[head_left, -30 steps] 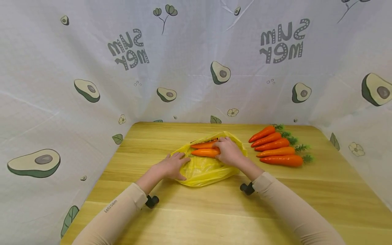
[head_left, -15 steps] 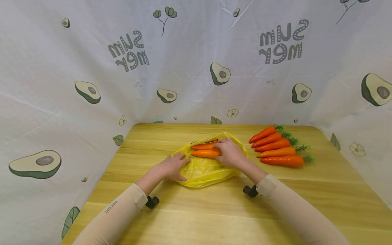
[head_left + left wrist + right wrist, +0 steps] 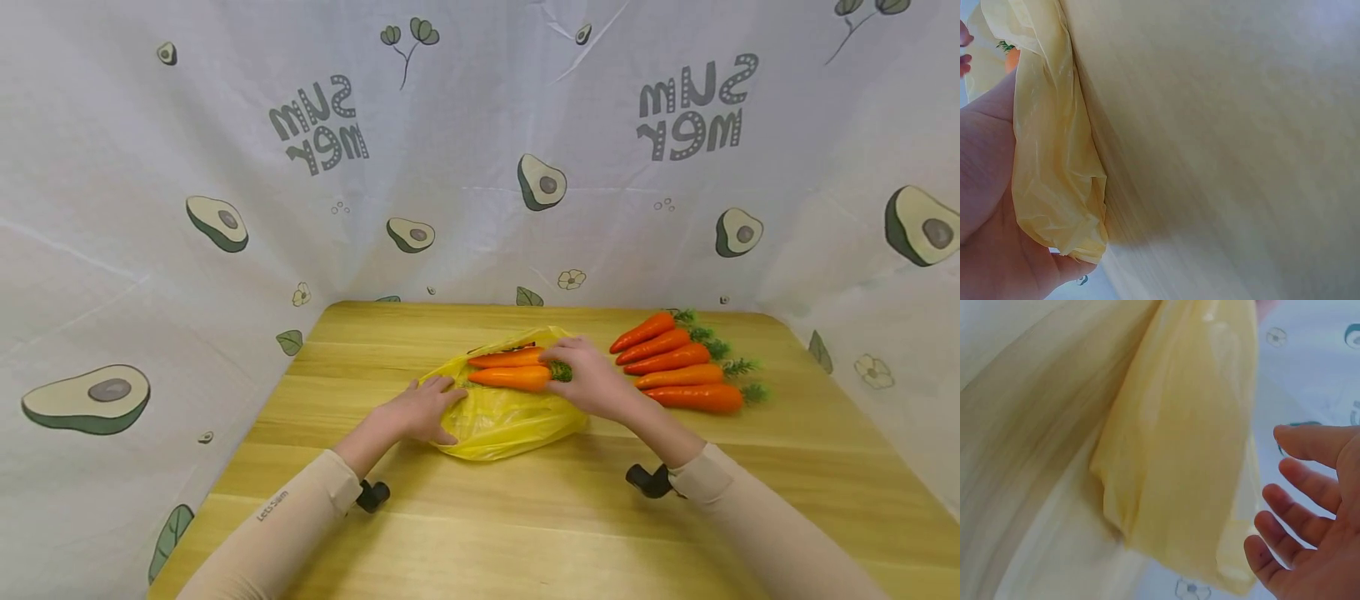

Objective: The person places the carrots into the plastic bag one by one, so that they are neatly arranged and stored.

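Wooden table [image 3: 487,533] bears five carrots [image 3: 667,359], two perhaps partly behind the right hand [image 3: 591,379].

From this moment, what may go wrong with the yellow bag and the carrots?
1. The yellow bag is thin and creased, and the left hand rests on one side only, so its mouth might fold in.
2. Of the two carrots inside, the nearer one's leafy top shows; it may snag the plastic.
3. The five carrots outside lie close together, so if the right hand picks one, its neighbours could roll.
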Demonstrator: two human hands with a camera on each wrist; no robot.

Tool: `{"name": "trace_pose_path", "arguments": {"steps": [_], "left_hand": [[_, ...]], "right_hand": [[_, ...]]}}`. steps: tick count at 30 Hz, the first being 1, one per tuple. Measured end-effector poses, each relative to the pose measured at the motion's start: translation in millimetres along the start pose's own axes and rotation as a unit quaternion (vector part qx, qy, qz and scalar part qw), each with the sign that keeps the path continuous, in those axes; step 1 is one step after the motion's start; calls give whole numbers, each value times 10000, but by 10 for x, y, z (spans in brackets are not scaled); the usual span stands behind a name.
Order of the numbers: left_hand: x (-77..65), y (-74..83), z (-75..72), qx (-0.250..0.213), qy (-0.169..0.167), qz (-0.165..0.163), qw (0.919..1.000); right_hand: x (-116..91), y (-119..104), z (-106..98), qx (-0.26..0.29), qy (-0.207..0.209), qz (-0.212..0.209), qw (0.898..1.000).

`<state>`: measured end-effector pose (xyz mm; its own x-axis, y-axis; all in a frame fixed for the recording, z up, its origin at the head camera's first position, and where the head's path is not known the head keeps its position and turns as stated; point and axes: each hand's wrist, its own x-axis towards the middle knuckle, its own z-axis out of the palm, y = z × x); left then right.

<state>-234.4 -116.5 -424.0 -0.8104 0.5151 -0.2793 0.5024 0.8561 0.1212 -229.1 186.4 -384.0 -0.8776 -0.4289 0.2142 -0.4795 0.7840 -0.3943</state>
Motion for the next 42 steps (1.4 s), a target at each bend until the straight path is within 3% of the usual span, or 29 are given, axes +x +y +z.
{"name": "trace_pose_path", "arguments": {"steps": [8, 17, 24, 30, 42], "left_hand": [[6, -18, 32, -37, 3, -2, 10000], [-5, -14, 30, -46, -4, 2, 10000], [15, -18, 17, -33, 12, 30, 10000], [22, -17, 9, -16, 22, 47, 10000], [6, 1, -16, -39, -12, 38, 10000]], "right_hand": [[-189, 206, -215, 283, 25, 193, 9994], [-377, 450, -421, 489, 21, 138, 9987], [-528, 661, -577, 662, -158, 194, 9975], [-640, 848, -690, 1137, -451, 305, 9920], [-845, 1164, -786, 509, -613, 973, 9921]]}}
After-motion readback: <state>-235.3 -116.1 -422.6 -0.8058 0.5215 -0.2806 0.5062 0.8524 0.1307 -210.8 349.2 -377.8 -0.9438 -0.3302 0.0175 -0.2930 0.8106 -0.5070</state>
